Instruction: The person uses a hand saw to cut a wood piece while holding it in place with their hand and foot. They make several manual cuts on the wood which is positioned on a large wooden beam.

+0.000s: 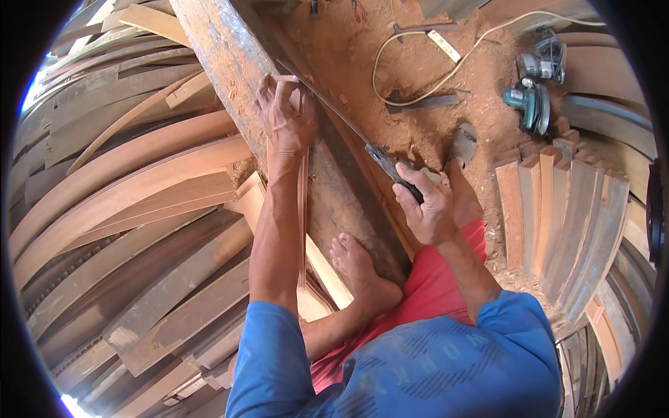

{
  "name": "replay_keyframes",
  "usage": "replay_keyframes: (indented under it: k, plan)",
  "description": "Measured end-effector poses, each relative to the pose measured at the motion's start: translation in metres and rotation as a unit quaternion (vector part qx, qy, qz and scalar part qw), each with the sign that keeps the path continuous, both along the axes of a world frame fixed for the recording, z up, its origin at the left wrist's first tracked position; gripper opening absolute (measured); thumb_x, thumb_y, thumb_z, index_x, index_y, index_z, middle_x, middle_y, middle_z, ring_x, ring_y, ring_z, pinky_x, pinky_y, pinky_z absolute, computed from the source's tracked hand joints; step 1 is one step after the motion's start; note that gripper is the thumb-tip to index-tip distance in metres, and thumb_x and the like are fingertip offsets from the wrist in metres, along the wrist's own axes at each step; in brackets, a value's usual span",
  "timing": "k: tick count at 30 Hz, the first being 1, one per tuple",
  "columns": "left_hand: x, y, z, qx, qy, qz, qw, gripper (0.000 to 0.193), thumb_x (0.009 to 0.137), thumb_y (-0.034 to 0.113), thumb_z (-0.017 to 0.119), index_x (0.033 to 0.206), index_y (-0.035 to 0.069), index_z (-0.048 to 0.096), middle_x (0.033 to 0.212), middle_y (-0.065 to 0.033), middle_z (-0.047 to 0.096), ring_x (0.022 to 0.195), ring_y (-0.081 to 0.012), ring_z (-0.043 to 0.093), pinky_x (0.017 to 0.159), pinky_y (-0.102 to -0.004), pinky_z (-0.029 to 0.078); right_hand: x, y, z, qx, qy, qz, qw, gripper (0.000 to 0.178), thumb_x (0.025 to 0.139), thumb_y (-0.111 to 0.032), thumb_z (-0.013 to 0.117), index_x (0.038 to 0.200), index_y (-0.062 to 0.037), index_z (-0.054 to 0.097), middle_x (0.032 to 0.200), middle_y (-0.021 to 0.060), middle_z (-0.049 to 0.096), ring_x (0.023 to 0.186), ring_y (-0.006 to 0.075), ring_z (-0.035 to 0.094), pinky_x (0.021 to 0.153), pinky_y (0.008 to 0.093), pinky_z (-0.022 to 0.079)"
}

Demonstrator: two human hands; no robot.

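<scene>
My right hand (426,202) is wrapped round the dark handle of a long thin-bladed tool (334,110). The blade shows almost edge-on, so its exact kind is unclear. It slants up and left until its far end comes close to my left hand (288,111). That hand has its fingers curled over the top of a thick worn wooden beam (334,188); what they grip is hidden. From beneath the left wrist a narrow strip of wood (304,216) runs back beside my forearm. My bare foot (359,265) rests on the beam's near end.
Curved planks (139,167) and stacked boards (167,292) fill the left side. On the sawdust-covered floor (418,76) at right lie a pale cord with a power strip (444,46), a green circular saw (527,106) and a grey power tool (543,63). Upright wood pieces (557,216) stand nearer.
</scene>
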State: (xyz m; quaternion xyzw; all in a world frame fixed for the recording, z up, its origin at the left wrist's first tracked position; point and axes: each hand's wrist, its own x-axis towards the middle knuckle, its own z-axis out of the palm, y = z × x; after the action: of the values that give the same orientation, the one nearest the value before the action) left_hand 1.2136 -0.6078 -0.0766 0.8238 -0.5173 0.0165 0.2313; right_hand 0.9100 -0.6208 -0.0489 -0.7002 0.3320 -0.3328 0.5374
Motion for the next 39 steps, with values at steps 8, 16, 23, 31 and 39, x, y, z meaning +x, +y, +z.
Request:
replay_keyframes:
  k: [8,16,23,31,39]
  plan:
    - [0.006,-0.003,0.002,0.009,-0.018,0.003,1.0,0.032,0.087,0.021,0.077,0.116,0.012,0.068,0.136,-0.0291,0.061,0.142,-0.0475,0.044,0.115,-0.057,0.031,0.098,-0.055,0.0,0.029,0.031,0.037,0.998,0.03,0.099,-0.012,0.07,0.127,-0.0033,0.069,0.094,0.0219,0.076,0.078,0.0351,0.076,0.068,0.041,0.058]
    - [-0.003,-0.008,0.004,0.011,-0.003,0.003,1.0,0.029,0.088,0.019,0.074,0.115,0.013,0.068,0.134,-0.0233,0.064,0.139,-0.0473,0.046,0.115,-0.0571,0.032,0.022,-0.02,-0.01,0.072,0.026,0.032,0.997,0.029,0.1,-0.013,0.069,0.126,-0.0002,0.068,0.087,0.0231,0.074,0.073,0.0348,0.076,0.064,0.041,0.058]
    - [0.007,-0.002,0.005,0.019,-0.009,0.008,1.0,0.029,0.089,0.024,0.075,0.114,0.01,0.069,0.135,-0.0283,0.061,0.139,-0.0474,0.046,0.114,-0.0583,0.033,0.034,-0.029,0.002,-0.017,-0.017,0.022,0.999,0.029,0.099,-0.011,0.069,0.125,0.0011,0.068,0.095,0.0235,0.075,0.078,0.0373,0.077,0.065,0.0423,0.058]
    - [0.002,-0.011,-0.001,0.023,-0.015,-0.013,1.0,0.03,0.087,0.024,0.077,0.112,0.009,0.068,0.134,-0.0297,0.061,0.14,-0.0465,0.045,0.114,-0.0581,0.032,0.092,-0.048,-0.014,0.0,-0.022,0.007,1.0,0.03,0.1,-0.008,0.068,0.128,0.0024,0.067,0.082,0.0174,0.07,0.07,0.0252,0.071,0.066,0.0343,0.055]
    - [0.004,-0.007,0.002,-0.018,0.025,-0.023,0.999,0.026,0.087,0.019,0.076,0.11,0.012,0.067,0.13,-0.024,0.064,0.14,-0.0445,0.045,0.114,-0.0564,0.031,0.02,-0.013,-0.004,0.027,-0.003,0.021,0.999,0.029,0.099,-0.011,0.069,0.124,0.0025,0.067,0.088,0.023,0.074,0.075,0.0356,0.076,0.064,0.0413,0.057]
